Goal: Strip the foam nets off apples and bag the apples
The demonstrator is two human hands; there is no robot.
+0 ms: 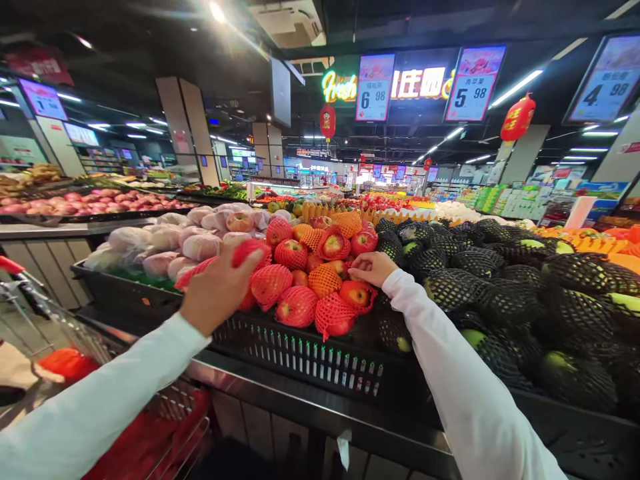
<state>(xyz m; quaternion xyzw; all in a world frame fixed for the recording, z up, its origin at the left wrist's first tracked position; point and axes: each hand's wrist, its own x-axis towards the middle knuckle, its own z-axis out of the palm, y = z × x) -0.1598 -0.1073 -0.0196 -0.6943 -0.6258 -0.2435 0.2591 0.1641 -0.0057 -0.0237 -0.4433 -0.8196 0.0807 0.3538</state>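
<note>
Apples: red with yellow patches, sleeved in foam mesh nets, mostly red, a few orange. Heaped close, touching, behind the front wall of a black slotted crate. One front-right apple shows bare through its net's opening.

Left hand — blurred, shopping cart — cut off leftward

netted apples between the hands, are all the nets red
No, an orange net shows among the red nets.
</note>
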